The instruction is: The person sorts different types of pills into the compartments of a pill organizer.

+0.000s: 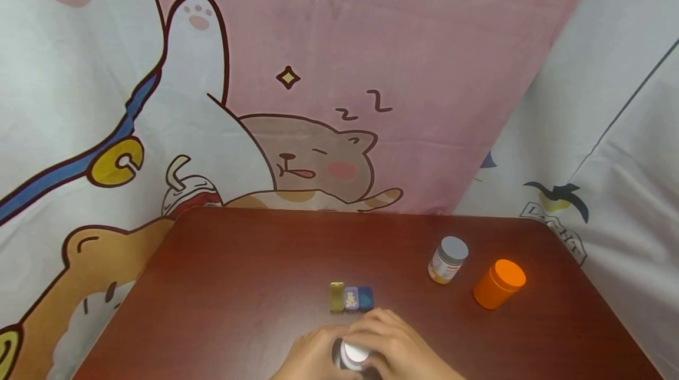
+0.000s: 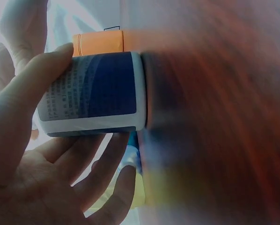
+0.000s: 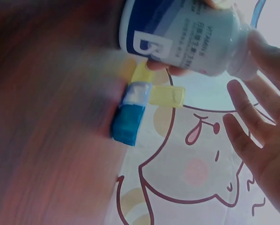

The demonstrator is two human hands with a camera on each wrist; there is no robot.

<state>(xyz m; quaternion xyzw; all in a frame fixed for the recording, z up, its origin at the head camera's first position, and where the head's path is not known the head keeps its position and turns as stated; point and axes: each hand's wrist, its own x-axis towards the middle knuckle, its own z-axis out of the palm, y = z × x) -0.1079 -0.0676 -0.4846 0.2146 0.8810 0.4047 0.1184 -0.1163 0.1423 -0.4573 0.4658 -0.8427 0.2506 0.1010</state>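
Observation:
A white pill bottle (image 3: 182, 37) with a blue label reading Vitamin B stands at the table's near edge. My left hand (image 1: 318, 353) grips its body between thumb and fingers. Over the top, my right hand (image 1: 395, 344) pinches the white cap (image 1: 356, 352), with the thumb against its side in the right wrist view. Just beyond the hands lies a small pill organizer (image 1: 351, 298) with yellow, pale purple and blue compartments. Its yellow lid (image 3: 167, 96) is raised, while the purple and blue lids look closed. The cap's far side is hidden by fingers.
To the right on the brown table (image 1: 239, 274) stand a white jar (image 1: 448, 259) with a grey lid and an orange bottle (image 1: 498, 284). A cartoon-printed cloth (image 1: 435, 73) hangs behind the table's far edge.

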